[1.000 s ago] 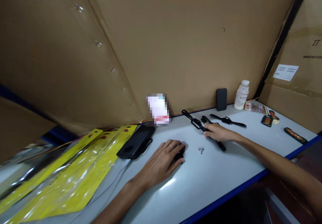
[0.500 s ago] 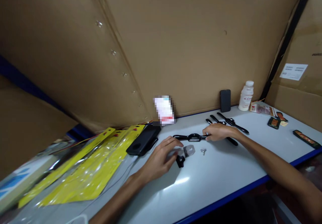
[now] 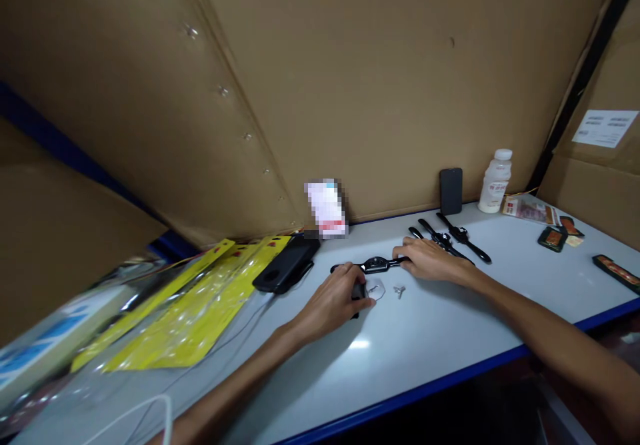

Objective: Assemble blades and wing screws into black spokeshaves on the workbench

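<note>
My right hand (image 3: 427,258) is closed on the right handle of a black spokeshave (image 3: 377,265), which lies crosswise near the middle of the table. My left hand (image 3: 333,298) reaches over the left handle, its thumb and fingers bent around a small black lever cap (image 3: 357,292), partly hidden by the fingers. Beside its thumb lies a flat metal blade (image 3: 376,290) with a slot. A small silver thumbscrew (image 3: 399,292) rests to the right of the blade. More black spokeshaves (image 3: 463,237) lie behind my right hand, partly covered by it.
Yellow-topped clear packages (image 3: 200,312) spread over the left side, beside a black device (image 3: 285,268) with a cable. A blurred bright card (image 3: 327,208), a dark phone (image 3: 451,192) and a white bottle (image 3: 495,182) stand by the cardboard wall (image 3: 375,98). A blue edge (image 3: 425,392) borders the table.
My left hand has moved in and closed around the lever cap, which has shifted toward the spokeshave. My right hand stays on the handle. The view has shifted slightly.
</note>
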Available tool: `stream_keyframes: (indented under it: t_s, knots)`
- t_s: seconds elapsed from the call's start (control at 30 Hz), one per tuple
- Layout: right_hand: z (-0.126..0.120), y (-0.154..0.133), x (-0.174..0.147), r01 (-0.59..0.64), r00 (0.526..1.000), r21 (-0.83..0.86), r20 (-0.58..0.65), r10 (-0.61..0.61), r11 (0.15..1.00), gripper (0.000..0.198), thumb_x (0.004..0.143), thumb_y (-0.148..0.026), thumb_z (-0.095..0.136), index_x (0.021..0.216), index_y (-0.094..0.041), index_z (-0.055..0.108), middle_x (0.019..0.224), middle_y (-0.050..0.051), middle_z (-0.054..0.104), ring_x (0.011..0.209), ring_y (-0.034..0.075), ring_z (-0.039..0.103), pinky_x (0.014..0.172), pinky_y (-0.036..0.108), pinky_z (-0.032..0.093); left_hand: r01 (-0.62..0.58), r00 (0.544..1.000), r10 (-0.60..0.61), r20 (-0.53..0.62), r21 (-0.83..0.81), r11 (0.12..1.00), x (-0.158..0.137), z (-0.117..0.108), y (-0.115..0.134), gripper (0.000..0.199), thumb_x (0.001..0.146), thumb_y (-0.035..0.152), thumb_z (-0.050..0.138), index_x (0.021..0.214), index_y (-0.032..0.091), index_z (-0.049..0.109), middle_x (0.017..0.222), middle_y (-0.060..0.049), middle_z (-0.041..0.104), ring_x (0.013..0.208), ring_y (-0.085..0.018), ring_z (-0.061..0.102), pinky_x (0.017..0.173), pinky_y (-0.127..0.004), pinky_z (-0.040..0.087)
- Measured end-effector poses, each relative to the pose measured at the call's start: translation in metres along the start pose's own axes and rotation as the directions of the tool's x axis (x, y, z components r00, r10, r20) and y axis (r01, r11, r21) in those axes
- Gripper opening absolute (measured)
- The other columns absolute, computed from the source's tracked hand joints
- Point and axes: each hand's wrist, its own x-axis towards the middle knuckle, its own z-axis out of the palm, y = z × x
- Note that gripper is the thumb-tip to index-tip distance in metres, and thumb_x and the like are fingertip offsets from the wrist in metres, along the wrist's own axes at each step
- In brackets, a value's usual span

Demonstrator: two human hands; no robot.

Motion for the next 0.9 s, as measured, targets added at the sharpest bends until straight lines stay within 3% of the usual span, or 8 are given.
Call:
stream_keyframes:
  t_s: [0.17, 0.3, 0.43, 0.67, 0.9]
  knots:
    - [0.005, 0.003, 0.001, 0.001, 1.0, 0.003, -0.018, -0.001, 1.0, 0.03, 0.093, -0.021, 0.049, 0.116, -0.023, 0.067, 0.108, 0.011, 0.062, 0.087, 0.022, 0.058, 0.072, 0.034, 0.035, 0.076, 0.997, -0.061, 0.053, -0.363, 0.929, 0.009, 0.001, -0.005, 0.027, 0.073, 0.031, 0.07, 0.086, 0.021, 0.048, 0.067, 0.006, 0.056, 0.062, -0.013, 0.051, 0.058, -0.025, 0.035]
    - [0.005, 0.003, 0.001, 0.0, 1.0, 0.015, -0.025, 0.001, 1.0, 0.03, 0.093, -0.022, 0.049, 0.115, -0.024, 0.068, 0.109, 0.011, 0.062, 0.087, 0.023, 0.058, 0.069, 0.034, 0.035, 0.051, 0.996, -0.088, -0.034, -0.595, 0.802, 0.02, -0.006, -0.012, 0.032, 0.069, 0.031, 0.072, 0.092, 0.019, 0.053, 0.068, 0.004, 0.06, 0.061, -0.012, 0.054, 0.059, -0.024, 0.038]
    - [0.005, 0.004, 0.0, 0.01, 1.0, 0.039, -0.025, -0.009, 0.999, 0.03, 0.093, -0.021, 0.048, 0.114, -0.024, 0.069, 0.106, 0.01, 0.062, 0.087, 0.022, 0.058, 0.07, 0.034, 0.035, 0.015, 0.984, -0.127, -0.128, -0.643, 0.766, 0.04, -0.018, -0.02, 0.027, 0.064, 0.036, 0.077, 0.073, 0.015, 0.062, 0.068, -0.001, 0.064, 0.064, -0.015, 0.058, 0.063, -0.027, 0.042]
    - [0.002, 0.002, -0.003, 0.001, 1.0, 0.042, -0.013, 0.0, 0.999, 0.033, 0.093, -0.02, 0.047, 0.116, -0.023, 0.07, 0.106, 0.011, 0.062, 0.087, 0.023, 0.057, 0.07, 0.034, 0.035, -0.013, 0.969, -0.147, -0.201, -0.632, 0.775, 0.063, -0.009, -0.026, 0.02, 0.067, 0.033, 0.074, 0.073, 0.014, 0.072, 0.071, -0.004, 0.07, 0.065, -0.016, 0.059, 0.064, -0.027, 0.041]
    - [0.003, -0.002, -0.002, 0.007, 1.0, -0.02, -0.029, -0.008, 1.0, 0.033, 0.094, -0.02, 0.045, 0.116, -0.021, 0.069, 0.108, 0.012, 0.062, 0.079, 0.021, 0.056, 0.067, 0.034, 0.033, -0.004, 0.951, -0.236, -0.2, -0.772, 0.635, 0.06, -0.001, -0.023, 0.022, 0.065, 0.03, 0.077, 0.076, 0.014, 0.066, 0.065, 0.001, 0.063, 0.056, -0.011, 0.055, 0.058, -0.022, 0.043]
